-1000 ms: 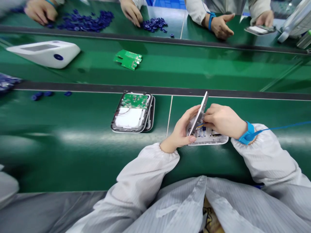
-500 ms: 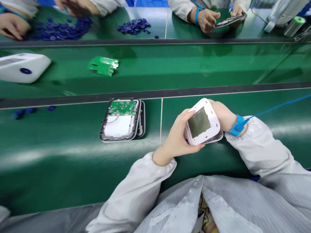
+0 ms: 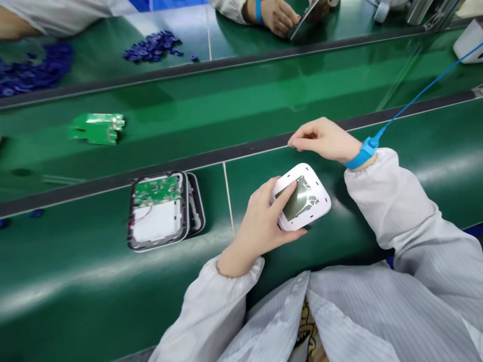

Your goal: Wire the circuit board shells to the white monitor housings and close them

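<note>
A white square device with rounded corners and a grey-green screen (image 3: 320, 200) is gripped by my left hand (image 3: 260, 216), thumb at its lower edge and a finger across the screen. Light reflects off the screen's right part. My right hand (image 3: 322, 140), with a blue wrist strap and cord, is raised above and beyond the device, apart from it. Its fingers are pinched together; whether something small is between them cannot be made out. To the left, an opened casing with a green circuit board (image 3: 157, 191) and white panel rests partly over another dark-rimmed shell (image 3: 198, 203).
A loose green circuit board (image 3: 98, 128) lies in the sunken green channel (image 3: 226, 115). Blue pieces (image 3: 153, 47) are piled on the far bench. Another person's hand (image 3: 279, 17) holds a flat dark part there. A white object (image 3: 470, 42) stands at the far right.
My right hand has left the device and moved up and away from it. The device sits flatter in my left hand. The whole view has shifted to the right and tilted.
</note>
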The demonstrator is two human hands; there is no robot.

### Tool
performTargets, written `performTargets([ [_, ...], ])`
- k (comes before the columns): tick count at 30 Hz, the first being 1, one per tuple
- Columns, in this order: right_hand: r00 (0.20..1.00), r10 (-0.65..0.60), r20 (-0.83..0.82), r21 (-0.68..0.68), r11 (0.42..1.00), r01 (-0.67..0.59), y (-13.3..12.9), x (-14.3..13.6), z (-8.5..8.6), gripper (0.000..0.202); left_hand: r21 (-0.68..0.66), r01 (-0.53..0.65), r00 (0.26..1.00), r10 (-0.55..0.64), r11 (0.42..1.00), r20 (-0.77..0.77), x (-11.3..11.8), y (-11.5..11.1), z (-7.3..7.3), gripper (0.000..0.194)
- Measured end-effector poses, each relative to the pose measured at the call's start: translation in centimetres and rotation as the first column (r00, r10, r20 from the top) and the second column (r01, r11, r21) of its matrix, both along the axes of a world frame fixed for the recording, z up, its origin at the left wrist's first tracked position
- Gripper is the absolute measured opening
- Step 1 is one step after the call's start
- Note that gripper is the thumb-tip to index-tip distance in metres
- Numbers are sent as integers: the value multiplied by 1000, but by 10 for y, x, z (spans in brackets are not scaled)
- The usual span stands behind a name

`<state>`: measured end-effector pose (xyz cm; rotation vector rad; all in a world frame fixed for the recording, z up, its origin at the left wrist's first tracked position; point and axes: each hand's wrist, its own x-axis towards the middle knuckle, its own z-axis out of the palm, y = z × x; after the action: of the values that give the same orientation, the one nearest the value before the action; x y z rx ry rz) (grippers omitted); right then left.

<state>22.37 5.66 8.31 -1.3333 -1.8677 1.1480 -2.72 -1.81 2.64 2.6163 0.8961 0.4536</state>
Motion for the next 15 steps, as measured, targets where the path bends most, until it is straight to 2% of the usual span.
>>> performTargets([
  [2, 988, -86, -131, -59, 995, 79, -2, -15, -10, 22, -13, -4, 1000, 4, 1000, -25, -1, 1, -1, 102],
  [4, 967, -72, -246, -131, 991, 41, -7, -31, -19, 29, -23, -4, 999, 4, 1000, -36, 0, 2, -2, 103],
  [7, 928, -78, -365, -191, 981, 8, -13, -46, -25, 34, -17, 3, 999, -3, 1000, -48, 7, 3, -4, 116],
  [9, 913, -136, -384, -211, 976, 57, -13, -47, -24, 35, -18, -7, 998, 6, 1000, -56, 12, 2, -5, 122],
  [12, 910, -221, -351, -194, 968, 160, -11, -40, -20, 34, -32, -48, 997, 46, 998, -64, 18, 0, -6, 118],
  [15, 899, -332, -286, -141, 942, 303, -17, -33, -23, 40, -26, -163, 985, 162, 986, -59, 21, -2, -8, 117],
])
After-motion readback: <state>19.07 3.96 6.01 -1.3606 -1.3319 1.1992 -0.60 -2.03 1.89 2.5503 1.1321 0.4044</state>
